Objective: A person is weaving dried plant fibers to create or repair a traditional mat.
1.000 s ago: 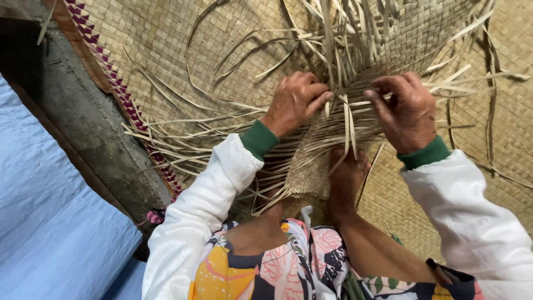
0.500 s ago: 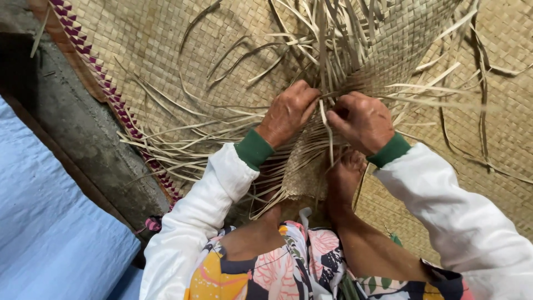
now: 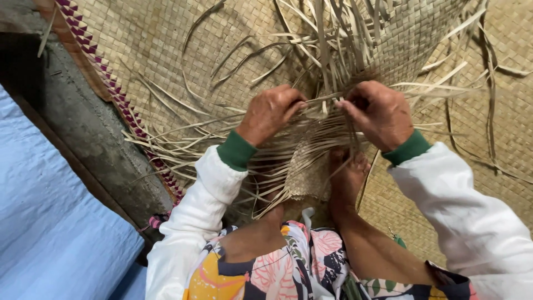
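Note:
My left hand (image 3: 269, 113) and my right hand (image 3: 376, 113) meet over a half-woven piece of pale straw (image 3: 311, 166), each pinching thin straw strips (image 3: 322, 100) between fingers and thumb. Loose strips fan out upward and to both sides from the woven part. My bare foot (image 3: 345, 178) presses on the woven piece just below my right hand. Both arms wear white sleeves with green cuffs.
A large woven straw mat (image 3: 166, 44) with a purple patterned border (image 3: 105, 83) covers the floor under the work. A grey concrete strip (image 3: 83, 133) runs along its left edge, with blue cloth (image 3: 50, 222) beyond. My flowered garment (image 3: 277, 272) fills the bottom.
My hands have come closer together and lower over the weave. The right hand moved left from the raised strips, and both now pinch strips at the centre.

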